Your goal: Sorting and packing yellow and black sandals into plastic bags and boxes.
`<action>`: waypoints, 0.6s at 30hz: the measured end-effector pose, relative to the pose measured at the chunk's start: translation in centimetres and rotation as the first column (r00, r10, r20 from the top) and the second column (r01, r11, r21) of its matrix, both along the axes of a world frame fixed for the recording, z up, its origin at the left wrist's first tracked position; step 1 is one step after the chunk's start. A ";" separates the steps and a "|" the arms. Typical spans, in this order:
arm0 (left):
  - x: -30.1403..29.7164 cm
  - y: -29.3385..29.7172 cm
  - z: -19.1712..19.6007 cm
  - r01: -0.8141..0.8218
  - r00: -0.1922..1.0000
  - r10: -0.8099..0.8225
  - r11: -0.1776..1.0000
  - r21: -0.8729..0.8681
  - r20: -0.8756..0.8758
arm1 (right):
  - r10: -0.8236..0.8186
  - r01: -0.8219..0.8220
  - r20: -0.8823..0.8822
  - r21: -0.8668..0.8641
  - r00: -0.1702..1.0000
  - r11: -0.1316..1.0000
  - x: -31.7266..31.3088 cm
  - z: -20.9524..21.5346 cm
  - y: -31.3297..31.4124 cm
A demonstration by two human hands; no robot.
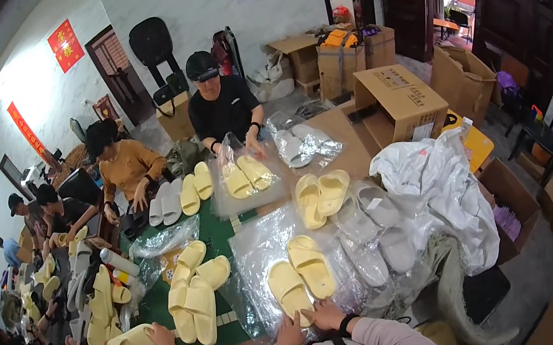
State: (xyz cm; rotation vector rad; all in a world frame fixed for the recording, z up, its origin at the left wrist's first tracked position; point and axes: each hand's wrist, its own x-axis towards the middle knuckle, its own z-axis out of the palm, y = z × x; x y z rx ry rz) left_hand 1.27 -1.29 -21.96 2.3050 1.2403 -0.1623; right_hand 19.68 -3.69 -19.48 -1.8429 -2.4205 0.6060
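Observation:
Two yellow slippers (310, 266) lie side by side on a clear plastic bag (253, 249) in front of me. At the near end of the closer slipper, my left hand (289, 334) has its fingers closed at the edge. Beside it my right hand (325, 317) comes in from the right, fingers bent and almost meeting the left ones; what they pinch is too small to make out. Grey slippers (365, 260) in clear plastic sit just beyond my right hand. To the left, a stacked group of yellow slippers (197, 298) rests on the green table top (156, 302).
A co-worker's hand (160, 336) holds a yellow slipper at lower left. Across the table a person in black (225, 109) handles bagged yellow slippers (247, 175). White sacking (434, 191) and a cardboard box (406, 95) stand at right. More people line the table's left side.

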 end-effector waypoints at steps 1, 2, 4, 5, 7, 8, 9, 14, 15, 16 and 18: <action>0.0 0.1 0.2 -0.001 1.000 0.001 1.000 -0.002 -0.002 | 0.018 -0.018 -0.008 -0.003 1.000 1.000 0.1 -0.1 0.0; 0.0 0.4 0.5 -0.005 1.000 0.004 0.999 -0.045 -0.016 | 0.019 -0.019 -0.010 -0.004 1.000 1.000 0.0 -0.2 0.1; 0.0 0.7 1.0 -0.004 1.000 0.002 0.996 -0.088 -0.027 | 0.047 -0.047 -0.003 0.038 0.999 0.998 0.2 0.0 0.5; -0.2 0.8 1.2 -0.004 1.000 0.003 0.993 -0.121 -0.012 | 0.047 -0.046 -0.003 0.038 0.999 0.998 0.1 0.1 0.9; 0.7 1.6 3.8 -0.051 0.999 0.048 0.985 -0.164 -0.017 | 0.002 -0.103 -0.286 -0.337 0.958 0.936 0.9 4.9 3.5; 0.5 2.8 4.4 -0.059 0.998 0.056 0.986 -0.159 -0.023 | 0.011 -0.112 -0.291 -0.332 0.957 0.937 1.2 6.6 4.8; 0.1 4.2 4.4 -0.066 0.997 0.072 0.971 -0.231 0.020 | -0.045 -0.047 -0.342 -0.255 0.938 0.966 1.7 8.1 6.0; 1.5 8.2 8.6 -0.429 0.889 0.431 0.902 -0.047 0.156 | -0.066 0.236 -0.628 0.190 0.775 0.953 1.9 13.2 8.4; 1.4 9.2 8.8 -0.425 0.893 0.427 0.904 -0.044 0.145 | -0.092 0.352 -0.729 0.213 0.678 0.911 0.4 14.7 8.3; 1.0 10.0 8.6 -0.469 0.796 0.485 0.873 -0.137 0.362 | -0.094 0.353 -0.737 0.204 0.669 0.913 -1.0 16.3 7.7; -0.4 11.5 7.1 -0.292 0.274 0.722 0.692 -0.660 0.635 | -0.097 0.261 -0.813 0.069 0.574 0.963 -3.3 19.1 5.9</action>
